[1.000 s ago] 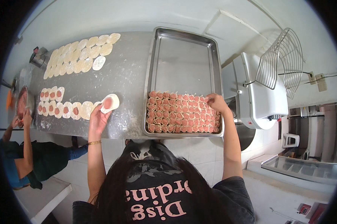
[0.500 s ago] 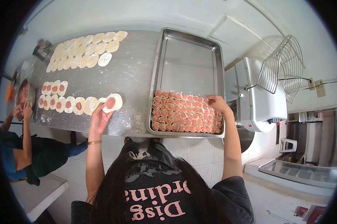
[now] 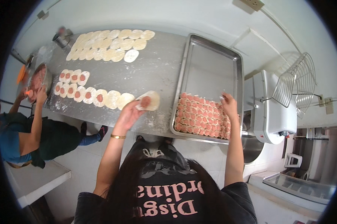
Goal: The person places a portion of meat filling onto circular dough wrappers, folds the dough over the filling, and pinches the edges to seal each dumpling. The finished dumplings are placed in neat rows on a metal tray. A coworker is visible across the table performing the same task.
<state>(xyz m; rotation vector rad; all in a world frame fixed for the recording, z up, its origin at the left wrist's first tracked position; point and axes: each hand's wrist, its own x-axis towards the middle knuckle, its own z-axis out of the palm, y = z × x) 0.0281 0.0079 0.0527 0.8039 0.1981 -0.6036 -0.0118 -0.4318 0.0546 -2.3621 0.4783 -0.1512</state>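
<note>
No packages, signs or screens are shown.
One small red label (image 3: 261, 136) is seen low on the white machine (image 3: 275, 108) beside the tray (image 3: 213, 63).

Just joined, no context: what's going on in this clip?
A person stands at a floured steel table. The left hand grips a round dough wrapper with pink filling at the end of a row of filled wrappers. The right hand rests over the folded dumplings filling the near end of a metal tray. Plain wrappers lie farther back. Another person works at the table's left end.
</note>
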